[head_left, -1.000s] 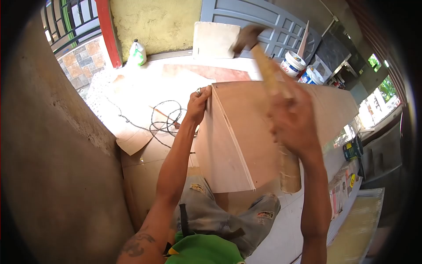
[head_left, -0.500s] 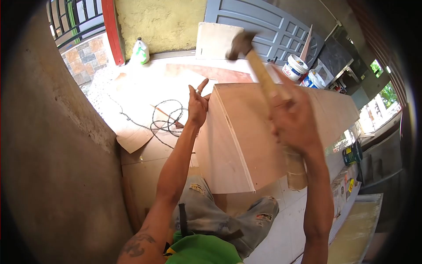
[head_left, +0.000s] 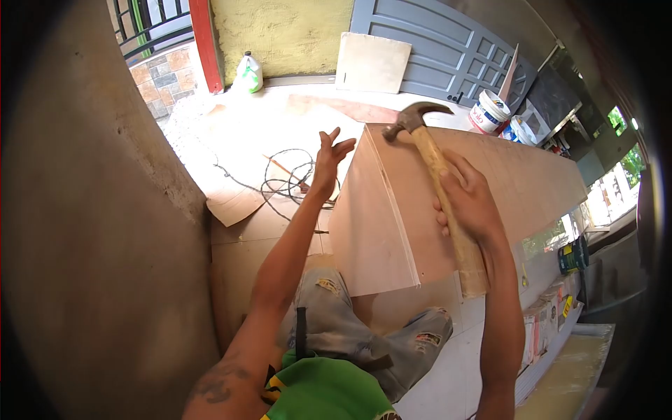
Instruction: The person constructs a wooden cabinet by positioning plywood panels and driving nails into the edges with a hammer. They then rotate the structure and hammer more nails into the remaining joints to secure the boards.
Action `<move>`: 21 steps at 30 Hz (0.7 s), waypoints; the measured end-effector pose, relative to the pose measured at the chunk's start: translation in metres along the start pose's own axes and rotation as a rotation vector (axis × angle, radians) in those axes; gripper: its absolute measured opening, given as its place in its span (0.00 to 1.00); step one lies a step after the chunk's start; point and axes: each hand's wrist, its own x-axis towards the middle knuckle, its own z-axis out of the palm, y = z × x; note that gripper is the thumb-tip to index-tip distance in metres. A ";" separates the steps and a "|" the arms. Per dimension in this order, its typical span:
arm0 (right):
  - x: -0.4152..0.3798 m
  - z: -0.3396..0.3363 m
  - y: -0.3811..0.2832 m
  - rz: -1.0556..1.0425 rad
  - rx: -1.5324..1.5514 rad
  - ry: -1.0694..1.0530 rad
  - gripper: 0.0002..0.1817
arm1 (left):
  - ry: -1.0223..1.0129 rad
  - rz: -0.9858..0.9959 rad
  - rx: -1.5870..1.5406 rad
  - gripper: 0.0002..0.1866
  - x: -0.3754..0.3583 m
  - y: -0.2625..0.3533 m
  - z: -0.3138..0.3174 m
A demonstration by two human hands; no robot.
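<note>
A claw hammer (head_left: 428, 148) with a wooden handle is in my right hand (head_left: 470, 199), its metal head over the near top corner of a large plywood box (head_left: 483, 168). Whether the head touches the wood I cannot tell. My left hand (head_left: 329, 162) is raised just left of the box's corner, fingers apart, holding nothing. The box has a narrower side panel (head_left: 367, 224) facing me, joined along a pale edge strip. Its broad panel stretches away to the right.
A tangled black cord (head_left: 280, 185) lies on the floor at the left, near a thin wood sheet (head_left: 236, 203). Paint buckets (head_left: 488, 112) stand beyond the box. A white jug (head_left: 248, 73) is by the yellow wall. A concrete wall (head_left: 140, 210) rises close on my left.
The hammer has come down toward the box's corner with my right hand. My left hand has moved off the box edge and its fingers have spread. The view has shifted slightly.
</note>
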 end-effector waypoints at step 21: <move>-0.004 -0.032 0.070 -0.043 0.398 -0.129 0.15 | -0.669 -0.977 1.192 0.18 -0.491 -0.062 -0.179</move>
